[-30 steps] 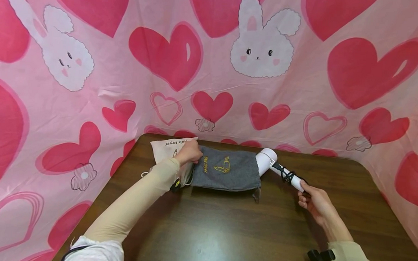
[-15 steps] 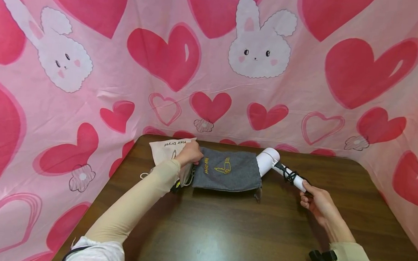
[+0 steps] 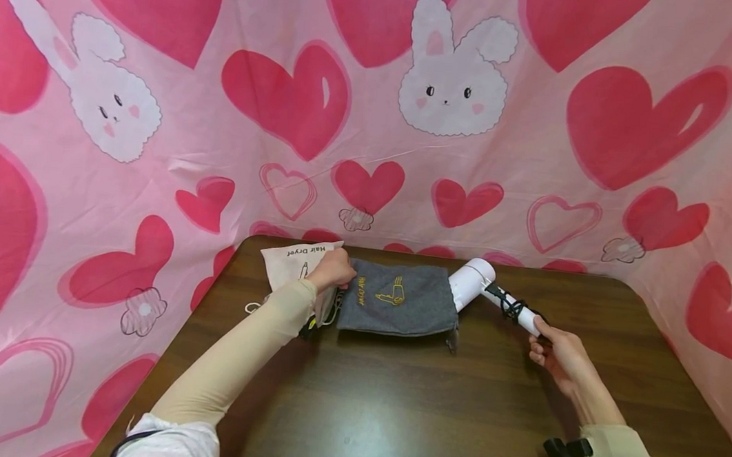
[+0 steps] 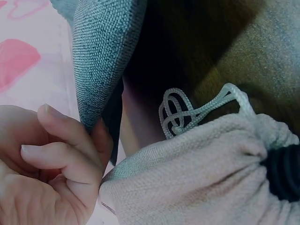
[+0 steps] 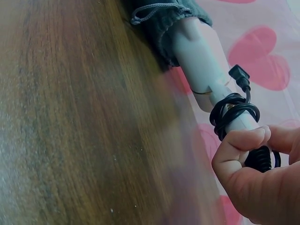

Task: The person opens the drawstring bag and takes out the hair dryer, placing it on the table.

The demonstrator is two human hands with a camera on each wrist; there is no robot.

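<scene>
A white hair dryer (image 3: 471, 284) sticks partly out of the right-hand mouth of a grey drawstring bag (image 3: 399, 299) with a yellow dryer drawing. My right hand (image 3: 561, 356) pinches the end of its handle between thumb and fingers. Black cord (image 5: 234, 112) is wound round the handle, its plug standing out. At the bag's closed left end, my left hand (image 3: 333, 269) pinches a corner of the grey cloth (image 4: 101, 61). The rest of the dryer is hidden inside the bag.
A cream drawstring bag (image 3: 290, 262) printed "Hair Dryer" lies beside my left hand, partly under that forearm. Its white drawstring (image 4: 183, 112) is loose, and something black (image 4: 285, 172) shows at its gathered mouth. A pink heart-patterned cloth (image 3: 371, 139) walls the wooden table (image 3: 406, 410).
My right hand has shifted slightly right with the hair dryer handle, and a little more of the dryer's barrel shows outside the grey bag. My left hand keeps its hold.
</scene>
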